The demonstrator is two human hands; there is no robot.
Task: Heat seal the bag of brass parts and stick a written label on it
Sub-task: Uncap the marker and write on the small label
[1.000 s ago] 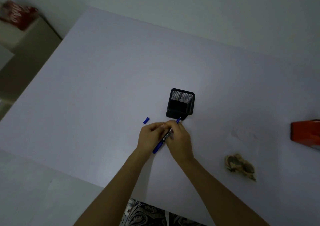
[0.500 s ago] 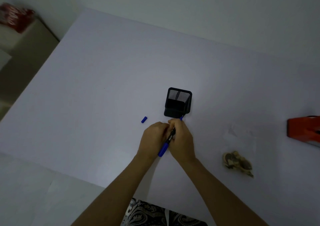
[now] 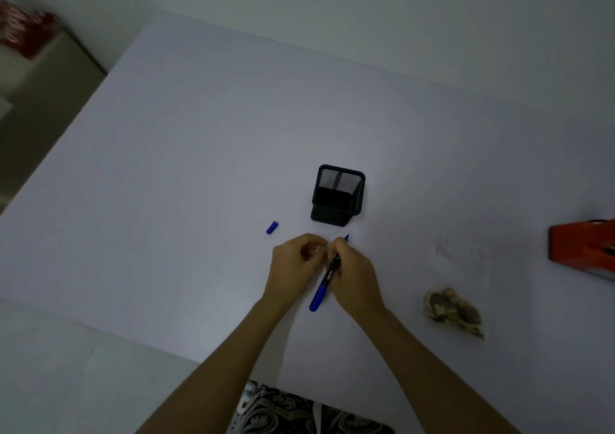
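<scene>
Bare forearms, black paisley-patterned garment [image 3: 293, 413]

The far half and the whole left side of the tabletop [image 3: 186, 154] lie bare, giving a hand wide passage there. Near the middle a black mesh pen holder [image 3: 337, 196] stands upright just beyond the two hands, with a small blue pen cap [image 3: 272, 227] lying to its left, apart from both. To the right, the bag of brass parts [image 3: 452, 312] lies near the front edge and an orange device [image 3: 582, 245] blocks the right edge, with open surface between them.
</scene>
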